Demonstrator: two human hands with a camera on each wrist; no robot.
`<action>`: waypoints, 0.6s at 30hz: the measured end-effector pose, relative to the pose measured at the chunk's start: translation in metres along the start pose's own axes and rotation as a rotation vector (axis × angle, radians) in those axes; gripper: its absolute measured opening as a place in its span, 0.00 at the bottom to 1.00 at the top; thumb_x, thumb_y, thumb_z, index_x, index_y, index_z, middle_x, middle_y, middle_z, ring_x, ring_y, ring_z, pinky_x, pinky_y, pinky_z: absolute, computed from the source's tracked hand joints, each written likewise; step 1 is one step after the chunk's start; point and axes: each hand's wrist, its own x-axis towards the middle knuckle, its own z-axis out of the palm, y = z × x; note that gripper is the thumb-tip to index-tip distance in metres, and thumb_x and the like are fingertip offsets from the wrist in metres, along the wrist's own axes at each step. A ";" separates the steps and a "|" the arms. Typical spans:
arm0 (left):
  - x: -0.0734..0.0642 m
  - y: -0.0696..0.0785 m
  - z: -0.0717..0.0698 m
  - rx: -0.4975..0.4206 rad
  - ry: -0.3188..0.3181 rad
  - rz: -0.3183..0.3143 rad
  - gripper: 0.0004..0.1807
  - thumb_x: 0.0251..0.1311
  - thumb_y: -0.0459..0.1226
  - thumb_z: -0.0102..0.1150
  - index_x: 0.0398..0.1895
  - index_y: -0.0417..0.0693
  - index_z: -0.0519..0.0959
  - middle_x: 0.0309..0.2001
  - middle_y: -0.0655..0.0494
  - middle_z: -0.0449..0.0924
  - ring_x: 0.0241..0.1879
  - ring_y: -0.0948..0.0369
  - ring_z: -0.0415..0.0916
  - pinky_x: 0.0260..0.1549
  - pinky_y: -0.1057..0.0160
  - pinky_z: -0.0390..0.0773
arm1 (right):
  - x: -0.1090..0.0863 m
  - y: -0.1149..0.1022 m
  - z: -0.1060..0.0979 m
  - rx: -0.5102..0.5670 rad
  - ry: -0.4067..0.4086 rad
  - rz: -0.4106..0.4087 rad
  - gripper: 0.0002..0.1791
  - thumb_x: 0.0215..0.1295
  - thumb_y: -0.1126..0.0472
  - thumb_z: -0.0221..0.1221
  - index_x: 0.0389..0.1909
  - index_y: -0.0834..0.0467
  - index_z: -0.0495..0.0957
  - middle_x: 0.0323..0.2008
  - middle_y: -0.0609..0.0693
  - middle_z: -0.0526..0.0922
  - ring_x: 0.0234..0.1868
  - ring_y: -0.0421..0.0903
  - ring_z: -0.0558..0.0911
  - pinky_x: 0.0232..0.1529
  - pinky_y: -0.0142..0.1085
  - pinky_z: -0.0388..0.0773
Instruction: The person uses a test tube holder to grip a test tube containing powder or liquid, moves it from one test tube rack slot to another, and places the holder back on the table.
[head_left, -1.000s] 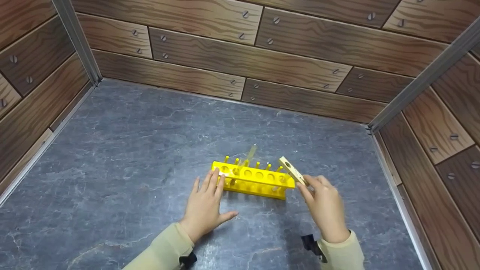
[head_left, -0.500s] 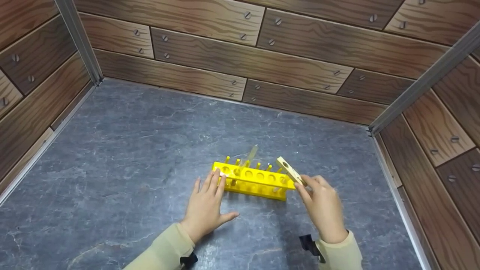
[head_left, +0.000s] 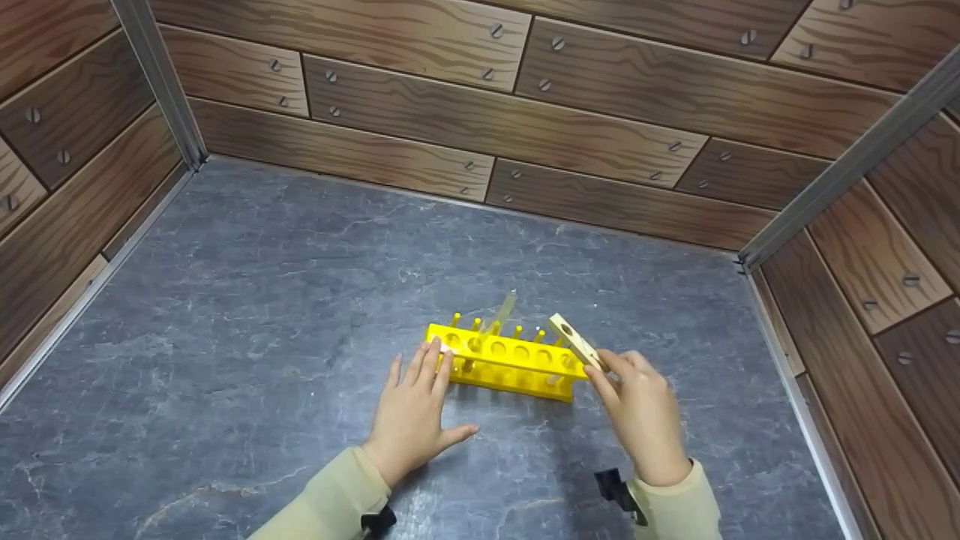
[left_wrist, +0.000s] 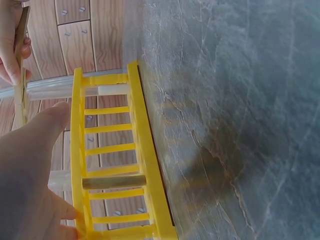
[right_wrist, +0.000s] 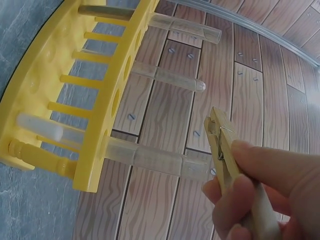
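Observation:
A yellow test tube rack (head_left: 510, 361) stands on the floor in front of me. My left hand (head_left: 409, 412) rests its straight fingertips on the rack's left end, thumb spread away. In my right hand (head_left: 641, 420) a wooden test tube clamp (right_wrist: 227, 155) is pinched between thumb and fingers. Its spring end lies close to the mouth of a clear test tube (right_wrist: 160, 155) with white contents, in the rack's right end hole. Another test tube (left_wrist: 114, 181), holding something dark, sits toward the left. A third tube (head_left: 506, 306) is upside down behind the top plate.
Yellow pegs (head_left: 518, 331) line the rack's back edge. The grey marbled surface (head_left: 300, 285) spreads around it. Wood-patterned walls (head_left: 405, 97) with metal edging enclose the back and both sides.
My right hand has shifted slightly left with the clamp, bringing it further over the rack's right end. The left hand and the rack hold their places.

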 end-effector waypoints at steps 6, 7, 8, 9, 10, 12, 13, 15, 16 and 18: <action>0.001 0.000 0.000 0.007 -0.021 -0.002 0.58 0.50 0.76 0.25 0.71 0.39 0.54 0.72 0.41 0.44 0.70 0.48 0.45 0.63 0.41 0.51 | 0.001 -0.001 0.001 -0.014 -0.012 0.003 0.15 0.59 0.58 0.64 0.44 0.62 0.82 0.28 0.52 0.77 0.18 0.40 0.73 0.16 0.31 0.68; 0.001 0.000 -0.001 0.005 -0.025 -0.002 0.58 0.50 0.76 0.24 0.71 0.40 0.53 0.72 0.41 0.44 0.70 0.48 0.45 0.63 0.41 0.51 | 0.001 -0.002 0.001 -0.017 -0.016 0.006 0.15 0.59 0.58 0.64 0.43 0.62 0.82 0.28 0.52 0.77 0.18 0.40 0.72 0.16 0.31 0.68; 0.001 0.001 -0.001 0.005 -0.031 -0.003 0.58 0.50 0.76 0.23 0.71 0.40 0.53 0.72 0.41 0.43 0.70 0.48 0.45 0.63 0.41 0.51 | 0.001 -0.002 0.001 -0.017 -0.020 0.011 0.15 0.59 0.58 0.64 0.43 0.62 0.82 0.28 0.51 0.77 0.18 0.40 0.71 0.16 0.31 0.68; 0.001 0.001 -0.001 0.005 -0.033 -0.002 0.58 0.50 0.76 0.23 0.71 0.40 0.53 0.72 0.41 0.43 0.70 0.48 0.45 0.63 0.41 0.51 | 0.002 -0.002 0.001 -0.018 -0.023 0.016 0.15 0.59 0.58 0.64 0.43 0.62 0.82 0.28 0.51 0.77 0.18 0.40 0.71 0.16 0.31 0.68; 0.001 0.001 -0.001 0.001 -0.035 -0.003 0.58 0.50 0.76 0.24 0.71 0.40 0.53 0.72 0.41 0.44 0.70 0.48 0.45 0.63 0.41 0.51 | 0.002 -0.002 0.001 -0.018 -0.026 0.022 0.15 0.59 0.58 0.64 0.43 0.62 0.83 0.28 0.51 0.77 0.18 0.40 0.72 0.16 0.31 0.68; 0.001 0.001 -0.001 -0.001 -0.036 -0.003 0.58 0.50 0.76 0.25 0.71 0.39 0.54 0.72 0.41 0.44 0.70 0.48 0.45 0.63 0.41 0.52 | 0.003 -0.002 0.001 -0.021 -0.030 0.031 0.15 0.59 0.58 0.64 0.43 0.62 0.83 0.28 0.52 0.77 0.19 0.40 0.73 0.17 0.31 0.69; 0.001 0.001 0.000 0.002 -0.034 -0.003 0.58 0.50 0.76 0.25 0.71 0.39 0.54 0.72 0.41 0.44 0.70 0.48 0.45 0.62 0.41 0.52 | 0.003 -0.002 0.001 -0.024 -0.031 0.033 0.14 0.59 0.58 0.64 0.43 0.62 0.83 0.28 0.52 0.77 0.19 0.40 0.73 0.17 0.32 0.70; 0.002 0.001 -0.001 0.008 -0.039 -0.006 0.59 0.49 0.76 0.25 0.71 0.39 0.53 0.72 0.41 0.44 0.70 0.48 0.45 0.63 0.41 0.51 | 0.004 -0.003 0.001 -0.026 -0.032 0.036 0.14 0.59 0.58 0.64 0.43 0.62 0.83 0.28 0.51 0.77 0.19 0.41 0.73 0.17 0.32 0.70; 0.002 0.001 -0.001 0.010 -0.042 -0.007 0.59 0.49 0.76 0.24 0.71 0.40 0.53 0.72 0.41 0.44 0.70 0.48 0.45 0.63 0.41 0.51 | 0.004 -0.003 0.001 -0.027 -0.034 0.036 0.14 0.59 0.58 0.64 0.43 0.62 0.83 0.28 0.51 0.77 0.18 0.41 0.72 0.17 0.32 0.69; 0.003 0.001 -0.002 0.012 -0.049 -0.008 0.59 0.49 0.76 0.22 0.71 0.40 0.53 0.72 0.41 0.43 0.70 0.48 0.44 0.63 0.41 0.50 | 0.006 -0.004 0.001 -0.030 -0.038 0.038 0.14 0.59 0.57 0.64 0.43 0.62 0.83 0.27 0.51 0.77 0.18 0.40 0.71 0.16 0.32 0.68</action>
